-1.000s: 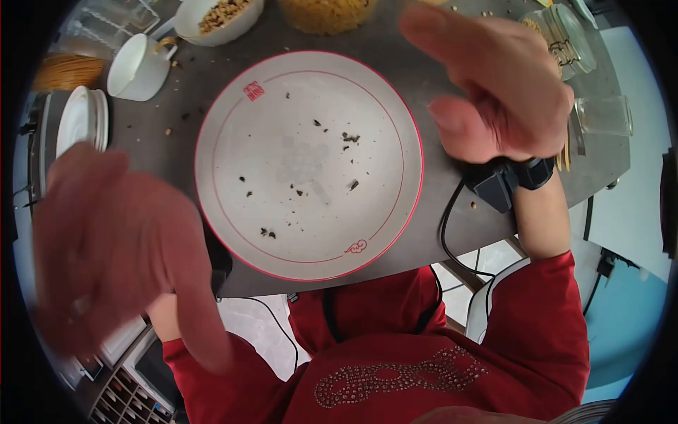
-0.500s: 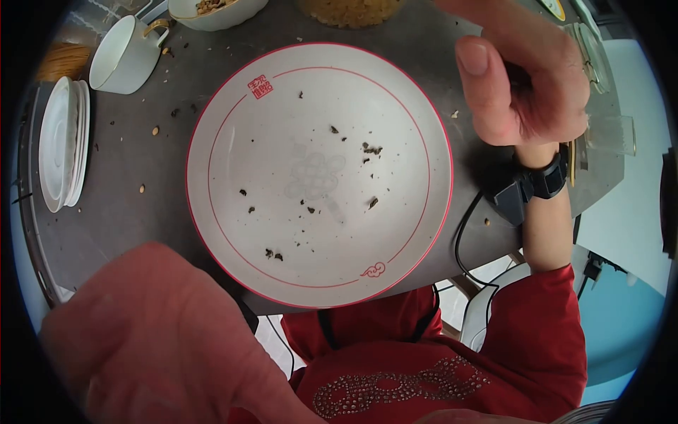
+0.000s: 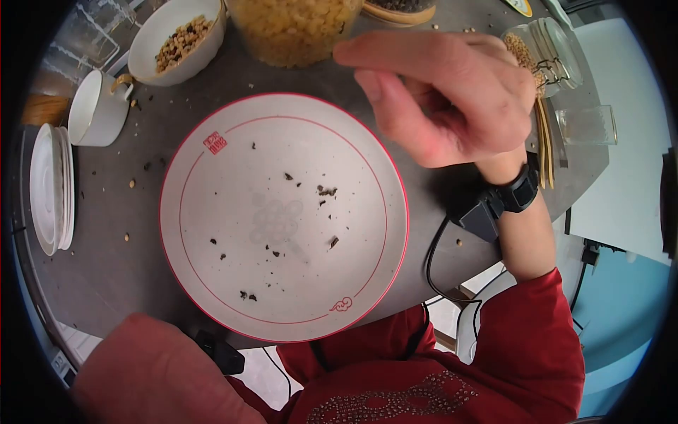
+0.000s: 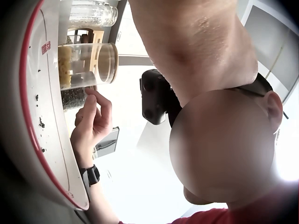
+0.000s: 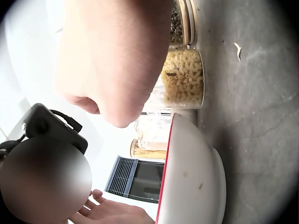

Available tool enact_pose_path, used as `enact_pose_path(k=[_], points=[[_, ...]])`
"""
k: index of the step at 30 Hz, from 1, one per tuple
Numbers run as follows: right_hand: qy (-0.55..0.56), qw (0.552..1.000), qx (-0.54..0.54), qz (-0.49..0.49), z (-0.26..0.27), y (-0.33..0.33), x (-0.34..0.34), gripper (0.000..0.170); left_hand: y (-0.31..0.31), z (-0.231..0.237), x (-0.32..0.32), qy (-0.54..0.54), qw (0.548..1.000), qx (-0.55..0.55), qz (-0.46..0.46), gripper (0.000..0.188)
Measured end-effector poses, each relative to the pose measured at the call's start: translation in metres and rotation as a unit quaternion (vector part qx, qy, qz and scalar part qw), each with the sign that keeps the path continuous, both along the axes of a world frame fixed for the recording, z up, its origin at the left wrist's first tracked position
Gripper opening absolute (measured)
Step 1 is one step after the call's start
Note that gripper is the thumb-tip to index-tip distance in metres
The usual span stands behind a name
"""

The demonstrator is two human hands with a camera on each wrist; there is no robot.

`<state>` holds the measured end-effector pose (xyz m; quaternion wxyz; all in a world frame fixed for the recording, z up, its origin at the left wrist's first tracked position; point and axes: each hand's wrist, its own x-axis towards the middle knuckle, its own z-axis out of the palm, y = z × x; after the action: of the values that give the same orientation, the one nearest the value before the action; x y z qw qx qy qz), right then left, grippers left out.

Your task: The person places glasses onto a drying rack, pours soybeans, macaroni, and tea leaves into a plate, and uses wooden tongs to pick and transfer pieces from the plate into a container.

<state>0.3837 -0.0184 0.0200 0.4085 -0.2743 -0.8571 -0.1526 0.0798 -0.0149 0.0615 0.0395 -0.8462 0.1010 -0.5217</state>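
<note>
A white plate (image 3: 282, 283) with a red rim lies on the table, with dark flakes scattered over it. Above its far right edge, my right hand (image 3: 452, 99) is raised, fingers curled and thumb beside the index finger; nothing shows in its grip. The left wrist view shows this hand (image 4: 93, 121) beyond the plate (image 4: 51, 107). Near the plate's lower left, my left hand (image 3: 162, 374) is blurred and partly cut off. In the right wrist view the left hand (image 5: 112, 212) is palm up, fingers loosely extended, holding nothing visible.
Beyond the plate stand a bowl of mixed beans (image 3: 183, 71), a pasta jar (image 3: 293, 32) and a white cup (image 3: 99, 109). Stacked saucers (image 3: 48, 191) are at left. A clip-top jar (image 3: 554, 56) and a glass (image 3: 586, 126) stand at right. A cable (image 3: 429, 265) runs off the table.
The head view has shifted, so more of the far table shows and the plate sits lower. My left hand appears lower in frame. The right hand has come leftward, its fingers still curled.
</note>
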Motion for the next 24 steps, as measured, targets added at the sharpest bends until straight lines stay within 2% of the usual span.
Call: enact_pose_path(k=[2,4,5,7,8,9,10,12,16,19,20,22,24], points=[[0.010,1.000,-0.015,-0.008,0.001,-0.001,-0.001,0.021,-0.003,0.008,0.000,0.010,1.000,0.006,-0.011,0.073],[0.030,0.998,-0.041,-0.024,-0.002,-0.004,-0.004,0.022,-0.008,0.009,-0.008,-0.088,0.986,0.086,0.113,0.074],[0.019,0.999,-0.029,-0.016,0.001,-0.003,-0.003,0.022,-0.016,0.016,-0.024,-0.080,0.988,0.077,0.105,0.074],[-0.003,1.000,-0.008,-0.010,0.000,0.005,0.001,0.022,-0.023,0.032,-0.049,0.022,0.964,0.136,0.226,0.082],[0.055,0.998,-0.001,0.018,-0.009,0.008,-0.001,0.020,-0.021,0.024,-0.049,0.020,0.964,0.136,0.225,0.082],[0.114,0.992,0.005,0.047,-0.014,0.009,-0.002,0.021,-0.016,0.011,-0.038,-0.100,0.970,0.120,0.188,0.084],[0.113,0.993,0.004,0.046,-0.010,0.008,-0.003,0.021,-0.014,0.003,-0.032,-0.217,0.960,0.101,0.147,0.086],[0.095,0.995,-0.011,0.011,0.001,0.005,-0.006,0.022,-0.013,0.000,-0.032,-0.217,0.961,0.096,0.143,0.085],[0.059,0.998,-0.014,0.002,0.000,0.006,-0.003,0.023,-0.013,-0.004,-0.033,-0.224,0.963,0.081,0.126,0.083],[0.100,0.993,0.039,0.043,-0.006,0.011,-0.006,0.024,-0.013,-0.006,-0.034,-0.230,0.963,0.073,0.120,0.081],[0.076,0.997,0.025,0.015,0.001,0.005,-0.006,0.024,-0.014,-0.006,-0.034,-0.233,0.962,0.070,0.121,0.081],[0.049,0.999,0.011,-0.017,0.006,0.001,-0.007,0.025,-0.015,-0.006,-0.032,-0.238,0.947,0.105,0.191,0.077],[0.104,0.994,-0.007,-0.002,0.002,0.003,-0.009,0.024,-0.012,-0.006,-0.030,-0.243,0.950,0.105,0.166,0.076]])
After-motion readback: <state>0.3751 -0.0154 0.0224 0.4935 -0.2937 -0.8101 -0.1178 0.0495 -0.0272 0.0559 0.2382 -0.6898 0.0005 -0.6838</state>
